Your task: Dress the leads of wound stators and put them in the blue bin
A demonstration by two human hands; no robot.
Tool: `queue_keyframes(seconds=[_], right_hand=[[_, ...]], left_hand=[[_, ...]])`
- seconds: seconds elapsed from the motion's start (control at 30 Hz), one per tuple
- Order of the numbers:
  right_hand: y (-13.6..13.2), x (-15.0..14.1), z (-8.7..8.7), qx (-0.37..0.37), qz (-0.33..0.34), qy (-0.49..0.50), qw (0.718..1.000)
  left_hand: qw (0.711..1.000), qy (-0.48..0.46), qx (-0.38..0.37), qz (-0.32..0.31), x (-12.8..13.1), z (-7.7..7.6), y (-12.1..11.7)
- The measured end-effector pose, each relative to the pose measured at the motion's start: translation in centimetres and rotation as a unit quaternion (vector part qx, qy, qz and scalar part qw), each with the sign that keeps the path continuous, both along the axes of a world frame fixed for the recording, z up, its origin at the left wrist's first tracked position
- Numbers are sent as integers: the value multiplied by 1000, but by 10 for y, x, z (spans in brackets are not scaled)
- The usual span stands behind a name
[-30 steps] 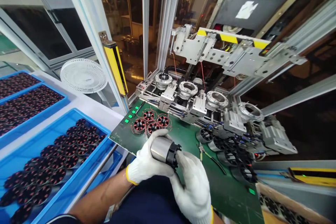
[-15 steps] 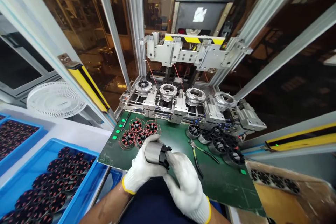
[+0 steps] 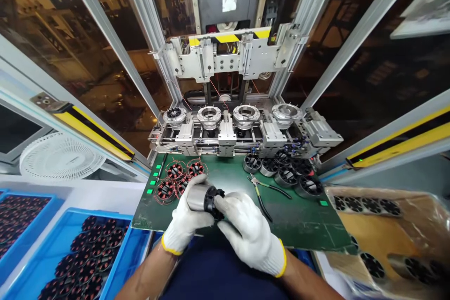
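Table is presenting a scuffed green top before a machine, whose four metal rings are standing in a row. Wound cores are lying on the left near green tabs, loose copper wires curling around them. Dark cores are crowding the right, with pliers resting nearby, handles spread. Glass panels are standing around the machine. A white fan and blue bins are sitting to the left, a carton to the right.

Near the table's front edge, the gloved left hand is curling around a core, which is lying tilted sideways. The gloved right hand is bending half closed, touching the core's black end; its fingertips are partly hiding there, so whether it is gripping, I cannot tell. The view's edges are cutting off both bins and the carton. Plastic is blurring some carton contents, and darkness is obscuring the room behind the glass.
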State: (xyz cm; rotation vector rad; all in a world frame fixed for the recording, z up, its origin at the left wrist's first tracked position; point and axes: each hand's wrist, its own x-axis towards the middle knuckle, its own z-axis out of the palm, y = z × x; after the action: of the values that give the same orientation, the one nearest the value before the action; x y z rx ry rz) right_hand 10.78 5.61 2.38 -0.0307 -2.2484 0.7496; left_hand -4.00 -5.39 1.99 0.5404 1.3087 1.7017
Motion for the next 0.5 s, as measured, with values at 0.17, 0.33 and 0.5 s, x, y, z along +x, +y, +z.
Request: queue_keyframes(seconds=[0.17,0.33,0.5], right_hand=[[2,0,-1,-22,-6,15,1000],[3,-2,0,-52,8,6,999],[6,1,-4,-67,33,-26,997]], left_hand=[[998,45,-43,2,0,13,1],[997,62,-49,-12,3,7,1],[995,50,-88,-26,7,17,1]])
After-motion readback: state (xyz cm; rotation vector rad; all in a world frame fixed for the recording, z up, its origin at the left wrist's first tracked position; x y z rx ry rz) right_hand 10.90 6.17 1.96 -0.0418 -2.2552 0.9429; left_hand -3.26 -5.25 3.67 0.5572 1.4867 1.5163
